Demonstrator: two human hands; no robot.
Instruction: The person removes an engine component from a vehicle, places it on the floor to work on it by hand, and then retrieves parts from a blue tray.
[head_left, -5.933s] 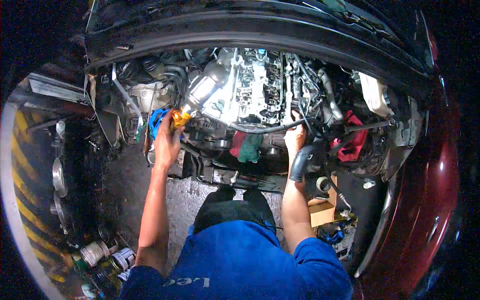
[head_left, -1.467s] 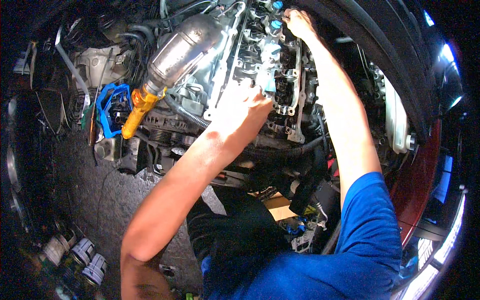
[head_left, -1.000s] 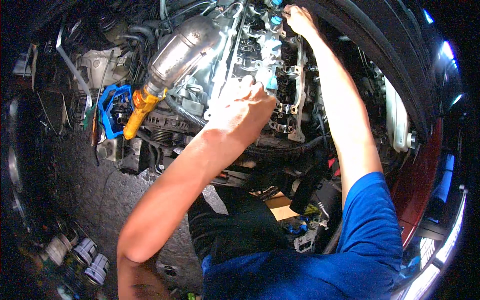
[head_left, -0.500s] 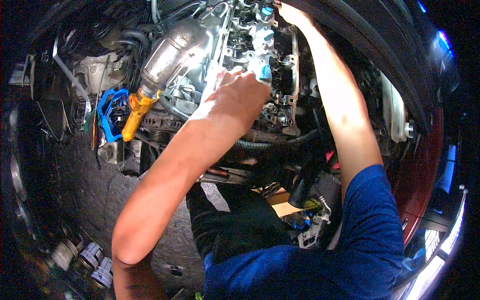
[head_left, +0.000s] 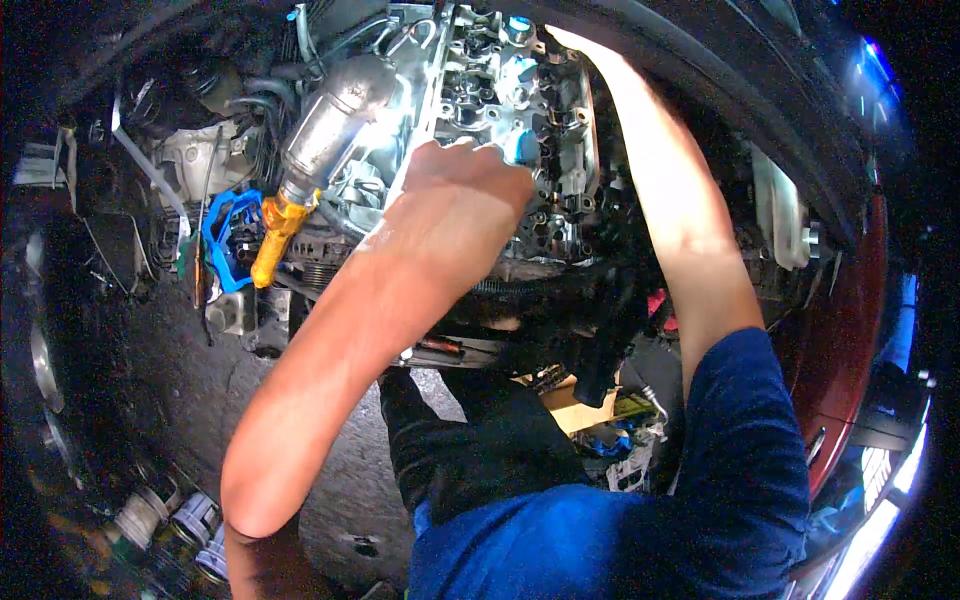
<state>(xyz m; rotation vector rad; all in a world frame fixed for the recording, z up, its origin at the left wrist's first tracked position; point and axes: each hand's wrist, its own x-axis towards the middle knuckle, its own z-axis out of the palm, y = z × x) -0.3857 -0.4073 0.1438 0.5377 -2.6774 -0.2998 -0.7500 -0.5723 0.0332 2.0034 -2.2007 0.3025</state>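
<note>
My left hand [head_left: 465, 195] is curled, knuckles up, over the near left part of an open engine's cylinder head [head_left: 588, 130]. Whatever its fingers hold, if anything, is hidden under the fist. Just beyond the knuckles sits a light-blue piece [head_left: 521, 146], with two more blue pieces farther up the row. My right arm reaches along the engine's right side. Only the back of my right hand [head_left: 575, 42] shows at the far end of the head; its fingers are hidden. Left of the engine stands a metal canister-shaped exhaust part [head_left: 335, 115] above a yellow-handled tool or lamp [head_left: 276, 235].
A blue angular frame [head_left: 215, 245] sits left of the yellow handle. Hoses and brackets crowd the bay's left side. At the right are a whitish reservoir [head_left: 782, 215] and a dark red body panel [head_left: 835, 380]. Round canisters [head_left: 195, 515] stand on the floor, lower left.
The view has shifted slightly, so the engine sits a little differently. My left hand stays curled over the cylinder head, and my right arm still reaches to its far end.
</note>
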